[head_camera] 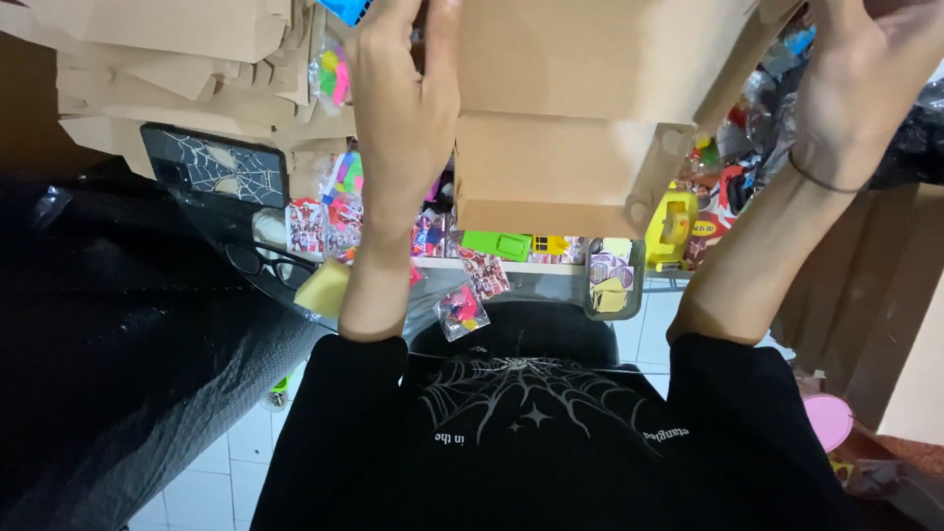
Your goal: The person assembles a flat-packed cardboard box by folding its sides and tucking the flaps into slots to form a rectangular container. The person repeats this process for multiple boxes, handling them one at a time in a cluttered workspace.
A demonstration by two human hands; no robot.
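Observation:
A brown cardboard box point(580, 108) is held up in front of me above a cluttered table, its flaps partly folded and a tabbed flap hanging at the lower right. My left hand point(403, 98) grips the box's left side, fingers flat along the wall. On the right edge, my right hand point(846, 88) presses against the slanted flap; a thin band circles its wrist and its fingertips are cut off by the frame's top. A small blue object point(346, 8) shows just beyond my left fingers.
Flat cardboard blanks point(177, 59) are stacked at the far left. Below them lie a phone in a spider-web case point(216, 162), glasses point(265, 264), several bright toy packets point(339, 211), a green piece point(497, 244) and a yellow tape dispenser point(672, 228). A black plastic bag point(98, 344) fills the left.

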